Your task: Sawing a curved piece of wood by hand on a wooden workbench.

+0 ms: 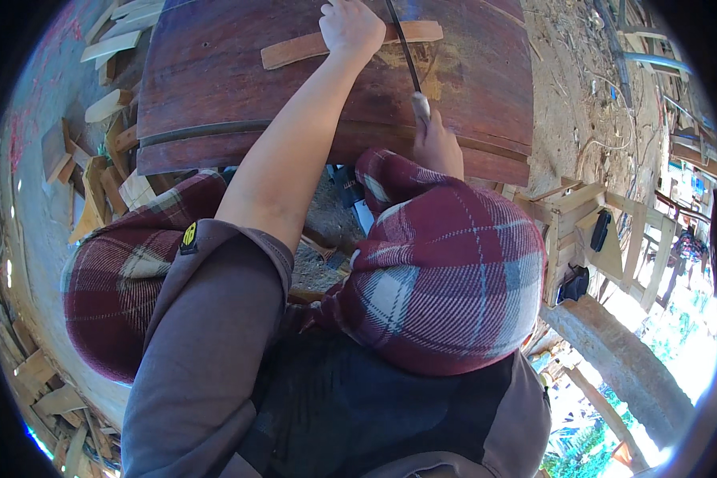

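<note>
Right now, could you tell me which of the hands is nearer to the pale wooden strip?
Left. The left hand rests on the pale wooden strip; the right hand grips a thin dark tool lower down.

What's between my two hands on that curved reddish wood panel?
In the head view, between the left hand and the right hand runs the thin dark blade, over bare panel; the pale wooden strip lies under the left hand.

A thin, pale curved wooden strip (pixel 350 44) lies flat across the far top of a large, dark reddish-brown curved wooden panel (pixel 215 80), running left to right and rising slightly to the right. A slim dark metal rod with a pale tip (pixel 406 60) slants over the strip's right part, its tip nearest.
</note>
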Demonstrator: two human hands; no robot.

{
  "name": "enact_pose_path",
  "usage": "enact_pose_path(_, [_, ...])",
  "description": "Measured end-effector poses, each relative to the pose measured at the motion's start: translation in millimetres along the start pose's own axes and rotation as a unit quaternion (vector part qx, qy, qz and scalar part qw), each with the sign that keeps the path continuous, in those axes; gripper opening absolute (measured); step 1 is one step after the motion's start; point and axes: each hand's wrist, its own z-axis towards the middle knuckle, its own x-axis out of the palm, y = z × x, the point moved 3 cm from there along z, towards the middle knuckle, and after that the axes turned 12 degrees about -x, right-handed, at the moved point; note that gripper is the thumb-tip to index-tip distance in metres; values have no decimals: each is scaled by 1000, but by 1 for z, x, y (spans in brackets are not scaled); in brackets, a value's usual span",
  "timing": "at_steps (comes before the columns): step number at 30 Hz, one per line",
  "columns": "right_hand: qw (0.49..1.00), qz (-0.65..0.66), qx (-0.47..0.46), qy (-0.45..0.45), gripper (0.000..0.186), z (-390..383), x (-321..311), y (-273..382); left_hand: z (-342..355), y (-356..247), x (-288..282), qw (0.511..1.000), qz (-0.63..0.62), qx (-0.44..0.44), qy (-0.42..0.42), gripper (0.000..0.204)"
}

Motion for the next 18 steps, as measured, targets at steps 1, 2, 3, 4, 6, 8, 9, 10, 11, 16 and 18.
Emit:
enact_pose_path(1, [999,1,-41,-22,30,15,-1,3,-2,-3,1,1000,2,15,18,35])
enact_pose_path(2, [996,3,-84,-44,30,27,-3,9,-2,-4,2,999,5,29,34,36])
enact_pose_path(3, [995,4,-85,-45,30,37,-7,11,-1,-6,2,999,4,29,32,36])
enact_pose_path(4, [995,0,-89,-53,29,45,-11,16,0,-5,1,1000,-2,18,24,36])
enact_pose_path(6, [994,-3,-94,-61,29,48,-13,19,2,-4,1,1000,-9,7,16,36])
enact_pose_path(8, [996,8,-82,-38,28,37,-5,4,2,-1,1,999,8,-29,38,36])
enact_pose_path(9, [996,7,-82,-38,28,27,-3,-3,2,-2,1,999,7,-29,39,36])
enact_pose_path(10, [998,12,-56,-23,29,12,0,-10,2,-1,-1,998,6,-35,43,36])
enact_pose_path(11, [999,16,-31,-8,29,-1,2,-15,1,-1,-1,998,3,-41,46,36])
enact_pose_path(16, [1000,-11,5,7,28,-26,1,-23,3,1,5,1000,-8,-12,20,33])
enact_pose_path(18, [1000,-20,-3,-2,27,-18,-1,-18,7,7,9,1000,-17,-5,-17,30])
